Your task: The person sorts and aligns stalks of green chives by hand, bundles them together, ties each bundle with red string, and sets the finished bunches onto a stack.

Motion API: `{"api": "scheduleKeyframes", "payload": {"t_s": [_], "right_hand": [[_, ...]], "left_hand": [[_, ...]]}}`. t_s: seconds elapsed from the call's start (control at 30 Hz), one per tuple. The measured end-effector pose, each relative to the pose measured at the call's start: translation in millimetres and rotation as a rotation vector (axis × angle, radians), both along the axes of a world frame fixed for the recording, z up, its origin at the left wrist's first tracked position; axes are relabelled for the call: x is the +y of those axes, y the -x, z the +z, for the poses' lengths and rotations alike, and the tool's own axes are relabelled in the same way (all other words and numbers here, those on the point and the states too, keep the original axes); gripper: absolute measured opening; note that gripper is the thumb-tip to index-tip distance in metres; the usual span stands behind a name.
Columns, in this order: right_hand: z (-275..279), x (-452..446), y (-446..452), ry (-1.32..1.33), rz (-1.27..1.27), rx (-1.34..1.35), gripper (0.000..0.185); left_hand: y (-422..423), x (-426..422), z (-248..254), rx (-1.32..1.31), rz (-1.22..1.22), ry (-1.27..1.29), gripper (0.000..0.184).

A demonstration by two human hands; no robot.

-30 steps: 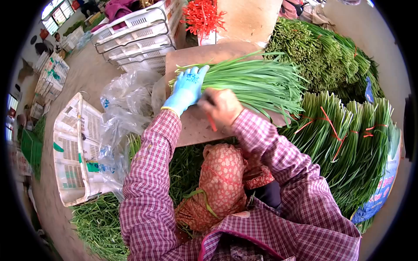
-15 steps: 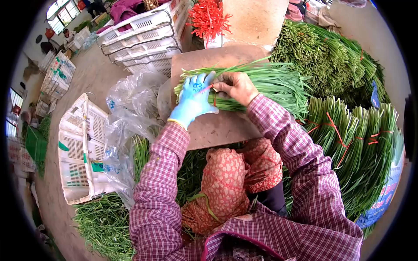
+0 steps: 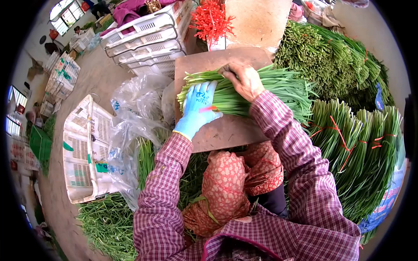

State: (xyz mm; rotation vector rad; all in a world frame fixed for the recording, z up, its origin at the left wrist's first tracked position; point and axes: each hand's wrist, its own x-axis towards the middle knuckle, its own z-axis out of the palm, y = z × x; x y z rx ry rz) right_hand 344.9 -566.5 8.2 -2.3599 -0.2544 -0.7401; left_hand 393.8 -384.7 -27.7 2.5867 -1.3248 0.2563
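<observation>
A bundle of garlic chives (image 3: 274, 85) lies across a brown board (image 3: 226, 136) above my knees, cut ends to the left and leafy tips to the right. My left hand (image 3: 199, 106), in a light blue glove, is wrapped over the stalk end with the thumb on the near side. By that thumb shows a blurred red tie (image 3: 208, 108). My bare right hand (image 3: 244, 81) rests on the far side of the bundle's middle, its fingers curled over the leaves; the fingertips are partly hidden.
Red ties (image 3: 212, 21) hang in a bunch beyond the board. Tied chive bundles (image 3: 352, 143) stand at right, below a larger green pile (image 3: 322, 61). Clear plastic bags (image 3: 135, 130) and a white crate (image 3: 85, 152) are at left; stacked crates (image 3: 148, 39) stand behind. Loose greens (image 3: 106, 226) cover the floor.
My right hand has left the red tie by my left fingers and moved right onto the bundle. My left hand has turned and closed down over the stalks.
</observation>
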Motion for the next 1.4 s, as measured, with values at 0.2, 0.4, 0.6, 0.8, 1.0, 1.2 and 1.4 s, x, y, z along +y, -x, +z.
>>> {"api": "scheduleKeyframes", "payload": {"t_s": [0.2, 0.4, 0.6, 0.8, 1.0, 1.2, 1.4], "right_hand": [[-6, 4, 49, 0.361, 0.107, -0.035, 0.021], [-21, 48, 41, 0.383, 0.106, -0.175, 0.016], [-14, 29, 13, 0.410, 0.051, -0.192, 0.014], [-32, 10, -6, 0.030, 0.045, 0.103, 0.020], [-42, 17, 2, 0.006, -0.020, 0.013, 0.018], [-43, 21, 6, -0.004, -0.058, 0.037, 0.018], [-38, 24, 7, 0.073, -0.089, -0.035, 0.019]], "left_hand": [[-3, 3, -4, 0.012, -0.026, 0.027, 0.095], [-13, 10, -24, -0.075, -0.129, 0.193, 0.092], [1, 5, -4, 0.059, 0.032, 0.041, 0.088], [-23, 17, 13, 0.453, -0.065, 0.424, 0.075], [-107, -19, 26, 0.220, 0.058, 0.393, 0.042], [-144, -48, -12, 0.315, 0.265, -0.383, 0.050], [-82, -26, 4, 0.258, 0.242, -0.234, 0.040]]}}
